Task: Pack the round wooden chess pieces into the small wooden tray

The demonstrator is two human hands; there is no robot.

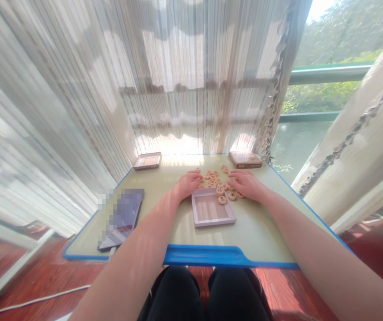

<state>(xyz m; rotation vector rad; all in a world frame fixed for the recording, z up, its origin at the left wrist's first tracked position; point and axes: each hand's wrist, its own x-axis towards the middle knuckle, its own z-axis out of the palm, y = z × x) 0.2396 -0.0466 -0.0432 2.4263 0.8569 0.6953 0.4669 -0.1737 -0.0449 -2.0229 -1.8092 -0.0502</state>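
Observation:
Round wooden Chinese chess pieces (212,181) with red and dark characters lie in a loose cluster on the table (164,223). At the cluster's left edge rests my left hand (189,183), fingers stretched over a few pieces. On the opposite side, my right hand (247,184) lies with fingers spread among the pieces, touching some of them. Just in front of the cluster sits a shallow open box tray (196,217). One piece (222,200) is at its right part, and another (220,191) is at its back rim. Neither hand visibly grips a piece.
A second shallow tray (147,161) stands at the back left, a flat box (245,159) at the back right. A tablet-like device (124,218), partly pixelated, lies at the left with a cable. Blue edging (204,255) rims the table; curtains (184,67) hang behind.

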